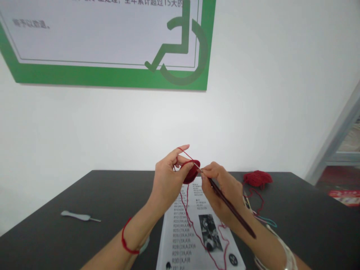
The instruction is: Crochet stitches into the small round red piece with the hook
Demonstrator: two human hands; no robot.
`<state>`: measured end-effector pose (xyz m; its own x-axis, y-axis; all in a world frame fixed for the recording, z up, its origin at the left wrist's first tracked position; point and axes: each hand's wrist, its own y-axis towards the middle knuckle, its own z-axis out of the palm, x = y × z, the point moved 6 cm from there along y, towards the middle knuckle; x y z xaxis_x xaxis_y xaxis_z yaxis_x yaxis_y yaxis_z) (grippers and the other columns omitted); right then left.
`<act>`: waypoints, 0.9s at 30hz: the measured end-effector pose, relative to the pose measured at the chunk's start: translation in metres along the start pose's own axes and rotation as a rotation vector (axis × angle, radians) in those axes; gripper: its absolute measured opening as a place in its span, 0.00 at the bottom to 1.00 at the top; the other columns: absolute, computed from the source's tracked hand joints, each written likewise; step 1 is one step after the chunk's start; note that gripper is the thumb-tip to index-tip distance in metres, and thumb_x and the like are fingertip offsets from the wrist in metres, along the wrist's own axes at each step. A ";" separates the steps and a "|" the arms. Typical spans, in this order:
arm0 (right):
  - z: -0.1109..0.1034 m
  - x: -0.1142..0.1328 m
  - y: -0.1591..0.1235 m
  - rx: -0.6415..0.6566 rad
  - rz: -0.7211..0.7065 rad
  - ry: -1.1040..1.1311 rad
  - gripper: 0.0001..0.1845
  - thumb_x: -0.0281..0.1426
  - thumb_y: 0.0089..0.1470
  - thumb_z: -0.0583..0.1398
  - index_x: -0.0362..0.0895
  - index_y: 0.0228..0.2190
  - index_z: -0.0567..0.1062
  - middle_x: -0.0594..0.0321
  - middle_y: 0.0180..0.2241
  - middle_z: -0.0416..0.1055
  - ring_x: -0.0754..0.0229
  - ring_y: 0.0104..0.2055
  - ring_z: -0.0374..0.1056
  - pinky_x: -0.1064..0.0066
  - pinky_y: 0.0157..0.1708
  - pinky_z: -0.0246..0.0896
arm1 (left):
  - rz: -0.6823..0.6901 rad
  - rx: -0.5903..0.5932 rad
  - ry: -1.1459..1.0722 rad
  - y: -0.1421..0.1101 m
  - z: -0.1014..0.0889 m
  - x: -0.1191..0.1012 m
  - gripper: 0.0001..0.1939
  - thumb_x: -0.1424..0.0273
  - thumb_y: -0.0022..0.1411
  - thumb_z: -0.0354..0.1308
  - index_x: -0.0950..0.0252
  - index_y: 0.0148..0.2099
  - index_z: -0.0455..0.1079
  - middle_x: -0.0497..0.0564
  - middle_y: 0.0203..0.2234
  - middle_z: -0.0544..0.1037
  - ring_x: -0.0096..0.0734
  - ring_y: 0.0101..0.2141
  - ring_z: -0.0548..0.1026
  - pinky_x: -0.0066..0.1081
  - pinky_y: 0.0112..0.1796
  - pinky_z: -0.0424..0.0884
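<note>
Between thumb and fingers, my left hand point(168, 178) pinches a small dark red crochet piece point(192, 173). A strand of red yarn point(186, 153) runs over its raised index finger down to the piece. My right hand point(222, 187) is closed on a crochet hook point(232, 208) with a dark brown handle, and the hook's thin metal tip meets the edge of the piece. Loose red yarn point(192, 225) trails from the work down over a printed pattern sheet point(176, 258).
A red yarn ball point(257, 178) sits at the table's back right, with teal and pale strands point(267, 220) nearby. On the left of the dark table point(112, 195) lies a grey-handled hook point(80, 216). A green-framed sign point(112, 77) hangs on the white wall behind.
</note>
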<state>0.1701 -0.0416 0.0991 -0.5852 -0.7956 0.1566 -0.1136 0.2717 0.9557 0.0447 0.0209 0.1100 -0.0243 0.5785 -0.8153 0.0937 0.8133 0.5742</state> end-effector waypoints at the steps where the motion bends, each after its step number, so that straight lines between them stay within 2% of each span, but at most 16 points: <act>1: 0.002 0.003 0.000 0.003 -0.068 -0.021 0.11 0.19 0.56 0.53 0.48 0.31 0.62 0.65 0.25 0.66 0.63 0.26 0.63 0.72 0.26 0.60 | -0.019 0.005 -0.034 0.000 0.000 0.002 0.22 0.75 0.53 0.61 0.68 0.51 0.70 0.43 0.22 0.76 0.28 0.27 0.72 0.32 0.38 0.69; 3: 0.005 0.005 -0.001 -0.001 -0.140 -0.030 0.12 0.18 0.55 0.53 0.48 0.30 0.62 0.65 0.25 0.65 0.62 0.28 0.63 0.71 0.28 0.61 | -0.067 0.033 -0.111 0.000 0.003 0.006 0.24 0.75 0.53 0.62 0.68 0.53 0.68 0.42 0.21 0.74 0.26 0.24 0.70 0.30 0.33 0.69; 7: 0.006 -0.011 0.002 -0.003 0.021 0.069 0.11 0.19 0.56 0.54 0.48 0.32 0.64 0.67 0.26 0.65 0.65 0.25 0.63 0.74 0.26 0.61 | -0.066 0.042 -0.111 -0.003 0.007 0.006 0.24 0.75 0.53 0.61 0.69 0.54 0.68 0.43 0.21 0.74 0.25 0.25 0.70 0.29 0.32 0.69; 9: 0.007 -0.017 0.004 0.031 0.014 0.131 0.09 0.20 0.58 0.54 0.48 0.34 0.64 0.66 0.28 0.66 0.64 0.28 0.65 0.73 0.28 0.64 | -0.031 0.020 -0.025 -0.004 0.007 0.001 0.23 0.76 0.53 0.61 0.69 0.54 0.69 0.44 0.22 0.75 0.26 0.26 0.71 0.29 0.34 0.69; 12: 0.009 -0.024 0.006 0.125 -0.101 0.192 0.09 0.21 0.59 0.55 0.49 0.37 0.65 0.64 0.31 0.67 0.63 0.32 0.67 0.71 0.30 0.65 | -0.042 0.054 0.001 -0.003 0.006 0.000 0.25 0.76 0.53 0.62 0.69 0.55 0.69 0.44 0.21 0.75 0.26 0.25 0.70 0.28 0.31 0.67; 14: 0.009 -0.028 0.005 0.154 -0.196 0.170 0.11 0.21 0.58 0.55 0.49 0.37 0.66 0.64 0.31 0.68 0.63 0.31 0.66 0.72 0.28 0.64 | -0.127 0.140 -0.130 -0.001 0.007 0.006 0.28 0.75 0.51 0.64 0.69 0.56 0.68 0.43 0.21 0.74 0.25 0.24 0.69 0.27 0.29 0.65; 18: 0.007 -0.022 -0.003 0.097 -0.485 -0.066 0.13 0.18 0.56 0.56 0.48 0.36 0.68 0.61 0.31 0.70 0.60 0.29 0.62 0.68 0.26 0.62 | -0.382 0.343 -0.486 -0.002 0.018 0.022 0.32 0.75 0.48 0.68 0.70 0.56 0.67 0.43 0.21 0.74 0.21 0.22 0.68 0.25 0.28 0.63; 20: 0.011 -0.016 -0.007 0.063 -0.509 -0.176 0.13 0.17 0.55 0.56 0.48 0.35 0.68 0.60 0.30 0.70 0.59 0.29 0.62 0.66 0.28 0.63 | -0.391 0.311 -0.526 -0.001 0.019 0.025 0.31 0.74 0.48 0.67 0.71 0.56 0.67 0.43 0.21 0.73 0.20 0.22 0.67 0.24 0.27 0.62; 21: 0.011 -0.015 -0.006 0.043 -0.459 -0.185 0.12 0.18 0.55 0.56 0.48 0.35 0.68 0.60 0.29 0.69 0.59 0.29 0.62 0.66 0.28 0.63 | -0.359 0.262 -0.505 0.000 0.017 0.024 0.32 0.74 0.49 0.67 0.71 0.57 0.66 0.43 0.21 0.73 0.20 0.22 0.67 0.25 0.27 0.62; 23: 0.011 -0.018 -0.003 0.008 -0.264 -0.079 0.11 0.19 0.57 0.55 0.48 0.34 0.66 0.62 0.28 0.67 0.60 0.29 0.63 0.67 0.27 0.62 | -0.269 0.162 -0.423 0.001 0.013 0.020 0.33 0.75 0.50 0.66 0.70 0.59 0.64 0.42 0.20 0.73 0.22 0.22 0.67 0.25 0.27 0.63; 25: 0.009 -0.028 -0.001 -0.006 -0.022 0.148 0.09 0.21 0.58 0.55 0.49 0.33 0.65 0.64 0.28 0.66 0.62 0.28 0.63 0.70 0.26 0.61 | -0.200 0.106 -0.356 0.002 0.009 0.015 0.35 0.75 0.50 0.65 0.69 0.61 0.63 0.42 0.21 0.73 0.23 0.23 0.68 0.25 0.28 0.64; 27: 0.008 -0.037 0.001 0.005 0.162 0.360 0.08 0.23 0.59 0.55 0.49 0.33 0.65 0.67 0.28 0.65 0.64 0.27 0.62 0.72 0.25 0.59 | -0.164 0.078 -0.324 0.004 0.005 0.013 0.34 0.75 0.50 0.64 0.68 0.61 0.63 0.43 0.22 0.73 0.23 0.24 0.69 0.25 0.29 0.66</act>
<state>0.1850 -0.0072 0.0919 -0.2770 -0.8809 0.3838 -0.0475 0.4115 0.9102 0.0497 0.0311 0.1011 0.2702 0.3808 -0.8843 0.1905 0.8791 0.4368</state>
